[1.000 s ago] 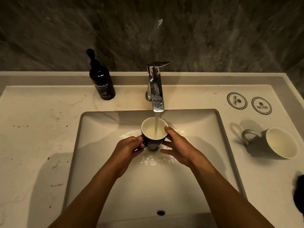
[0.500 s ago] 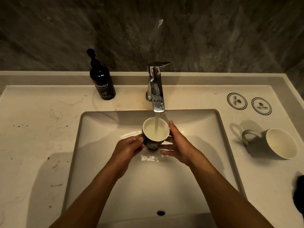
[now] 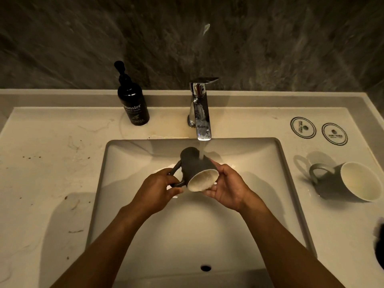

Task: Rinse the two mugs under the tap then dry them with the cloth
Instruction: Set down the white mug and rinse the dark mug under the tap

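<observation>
Fingers (image 3: 216,166) on one of two mugs (image 3: 195,167)

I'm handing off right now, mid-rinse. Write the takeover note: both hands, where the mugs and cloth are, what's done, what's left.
Left hand: grip closed on the handle of the dark mug.
Right hand: cupped against that mug's rim and side, steadying it.
The mug is tipped over the sink, mouth toward the person; water from the running tap hits its outer wall.
Second mug lies on its side on the counter to the right, untouched.
A dark shape at the right edge may be the cloth; cannot confirm.
Done: first mug partly rinsed.
Left: finish it, rinse the second, dry both.
</observation>
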